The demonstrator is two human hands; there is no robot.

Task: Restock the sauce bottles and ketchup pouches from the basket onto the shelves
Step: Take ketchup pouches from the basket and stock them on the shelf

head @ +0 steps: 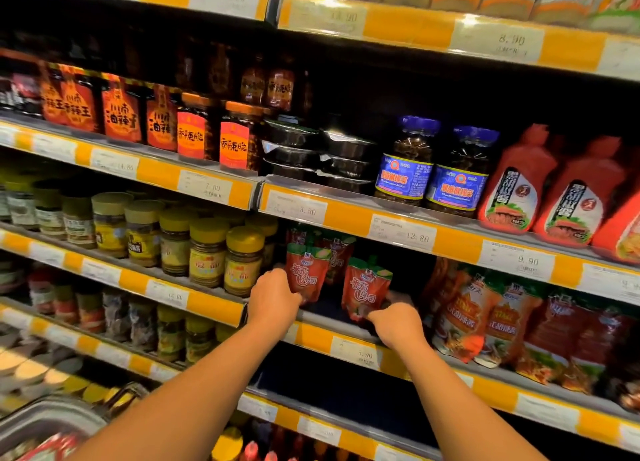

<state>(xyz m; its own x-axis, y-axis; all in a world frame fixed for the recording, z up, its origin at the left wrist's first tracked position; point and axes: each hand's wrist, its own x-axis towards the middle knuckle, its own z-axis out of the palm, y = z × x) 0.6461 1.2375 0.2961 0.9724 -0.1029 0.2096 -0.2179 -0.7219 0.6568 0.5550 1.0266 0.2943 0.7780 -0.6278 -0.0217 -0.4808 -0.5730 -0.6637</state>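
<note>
On the shelf [322,325], the left hand [273,299] grip holds one ketchup pouch [306,273]; the right hand [394,325] grip holds the neighbouring ketchup pouch [363,290].

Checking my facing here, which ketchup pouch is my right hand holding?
The right hand grips the lower, front pouch; the left hand holds the taller pouch beside the yellow-lidded jars.
</note>
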